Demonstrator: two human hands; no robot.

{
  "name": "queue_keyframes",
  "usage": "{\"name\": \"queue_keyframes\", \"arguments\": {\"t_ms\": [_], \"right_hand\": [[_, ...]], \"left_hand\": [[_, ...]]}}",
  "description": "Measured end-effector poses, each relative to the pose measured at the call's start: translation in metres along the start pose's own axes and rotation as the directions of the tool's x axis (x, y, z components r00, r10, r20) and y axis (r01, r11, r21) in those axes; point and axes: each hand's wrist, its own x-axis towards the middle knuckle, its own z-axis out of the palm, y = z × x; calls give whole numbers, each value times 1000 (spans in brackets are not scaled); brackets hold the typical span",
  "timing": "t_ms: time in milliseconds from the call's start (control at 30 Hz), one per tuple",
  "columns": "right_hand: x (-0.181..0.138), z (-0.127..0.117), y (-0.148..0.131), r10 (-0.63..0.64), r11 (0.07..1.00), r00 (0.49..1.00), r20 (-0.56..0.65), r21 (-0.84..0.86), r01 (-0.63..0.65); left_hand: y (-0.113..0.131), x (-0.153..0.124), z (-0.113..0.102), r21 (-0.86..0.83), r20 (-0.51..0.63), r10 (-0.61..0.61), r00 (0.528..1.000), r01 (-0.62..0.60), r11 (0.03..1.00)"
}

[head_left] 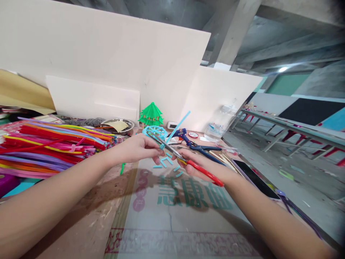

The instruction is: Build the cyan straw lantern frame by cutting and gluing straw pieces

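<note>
My left hand (145,148) pinches a light blue pipe cleaner (179,126), whose long end slants up to the right. In my right hand (194,162) are red-handled scissors (205,173), their blades lying across the pipe cleaner close to my left fingertips. Whether the blades meet cannot be made out. Several short cut light blue pieces (168,160) lie on the printed board (151,219) below my hands. Just behind stands a round openwork form of light blue pipe cleaner (156,132), partly hidden by the scissors, with a green tiered roof shape (152,114) beyond it.
Bundles of colourful pipe cleaners (48,147) fill the left side. At the back are a metal bowl (118,126), a blue glue gun (183,135) and a clear plastic bottle (219,124). Dark-handled pliers (206,148) and a phone-like black slab (254,178) lie at right.
</note>
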Motion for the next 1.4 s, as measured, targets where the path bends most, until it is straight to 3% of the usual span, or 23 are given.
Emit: {"name": "queue_keyframes", "arguments": {"t_ms": [233, 533, 733, 900, 1067, 1200, 1300, 1400], "right_hand": [[-3, -3, 0, -25, 998, 999, 32, 66, 23], [4, 2, 9, -158, 981, 987, 7, 114, 156], [1, 2, 2, -161, 987, 987, -13, 14, 161], [3, 3, -1, 22, 1000, 999, -41, 4, -21], [8, 11, 16, 188, 965, 981, -54, -178, -194], [9, 30, 16, 207, 931, 978, -14, -304, -202], [10, 47, 9, 180, 917, 984, 11, -364, -163], [10, 55, 4, 119, 911, 993, -4, -398, -111]], "left_hand": [[1, -1, 1, 7, 0, 1, 1000, -1, 1000], [-1, -1, 1, -31, 17, -9, 1000, 10, 999], [0, -1, 1, -18, 22, -21, 1000, 21, 1000], [10, -4, -2, 52, 18, -51, 999, 50, 997], [17, -8, -10, 44, 2, -43, 999, 43, 998], [0, 1, -1, -3, -126, -50, 991, 50, 999], [-25, 10, 20, 10, -161, -66, 985, 69, 998], [-49, 16, 45, -67, -189, -166, 968, 156, 985]]}}
